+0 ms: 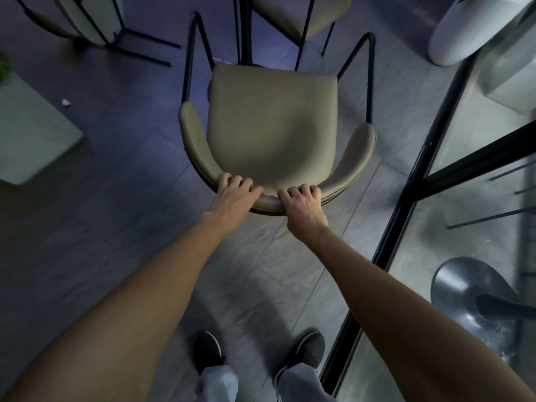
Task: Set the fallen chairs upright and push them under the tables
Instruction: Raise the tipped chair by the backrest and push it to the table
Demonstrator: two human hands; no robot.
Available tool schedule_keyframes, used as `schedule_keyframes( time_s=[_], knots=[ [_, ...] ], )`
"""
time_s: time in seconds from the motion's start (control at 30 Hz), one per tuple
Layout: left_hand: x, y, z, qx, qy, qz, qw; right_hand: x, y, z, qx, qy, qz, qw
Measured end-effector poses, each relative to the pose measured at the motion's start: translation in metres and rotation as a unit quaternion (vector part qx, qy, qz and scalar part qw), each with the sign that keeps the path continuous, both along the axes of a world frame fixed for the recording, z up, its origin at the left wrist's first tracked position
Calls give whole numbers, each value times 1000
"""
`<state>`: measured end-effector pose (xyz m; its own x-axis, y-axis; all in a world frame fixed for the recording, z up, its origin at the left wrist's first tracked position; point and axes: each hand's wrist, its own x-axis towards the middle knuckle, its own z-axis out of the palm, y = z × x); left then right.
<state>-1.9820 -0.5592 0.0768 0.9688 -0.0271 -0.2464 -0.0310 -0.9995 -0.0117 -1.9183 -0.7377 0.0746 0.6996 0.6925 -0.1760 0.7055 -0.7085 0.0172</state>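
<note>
At centre, on grey stone-look floor tiles (87, 256): upright olive padded chair with curved backrest and thin black metal legs (269, 123), smooth matte upholstery. At 12 o'clock, second olive padded chair (293, 15). At 1 o'clock, white rounded planter (470, 30), contents out of view. Left hand (235, 195) and right hand (301, 204) both curled tight over backrest rim at 6 o'clock of seat.

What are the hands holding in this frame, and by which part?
Both the left hand and the right hand grip the upright olive padded chair with black metal legs by the top of its curved backrest, side by side.
</note>
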Motion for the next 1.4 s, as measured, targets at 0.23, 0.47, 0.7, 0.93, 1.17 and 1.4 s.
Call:
schedule_keyframes(
  time_s=[0.23, 0.47, 0.7, 0.93, 1.17, 1.4],
  knots=[
    [64, 31, 6, -38, -19, 7, 999, 65, 31, 16, -15, 28, 3, 999],
    [113, 53, 15, -34, 0, 1, 999, 116, 56, 20, -28, 27, -1, 999],
    [150, 69, 19, -48, 18, 10, 999, 156, 74, 23, -29, 31, 0, 999],
    [162, 70, 21, -36, 23, 21, 999, 165, 79, 23, -43, 32, -12, 998],
    [159, 62, 20, -5, 7, 50, 999, 166, 80, 21, -40, 40, -16, 998],
    [153, 58, 19, 3, -17, 63, 998, 163, 73, 19, -13, 17, 14, 1000]
  ],
)
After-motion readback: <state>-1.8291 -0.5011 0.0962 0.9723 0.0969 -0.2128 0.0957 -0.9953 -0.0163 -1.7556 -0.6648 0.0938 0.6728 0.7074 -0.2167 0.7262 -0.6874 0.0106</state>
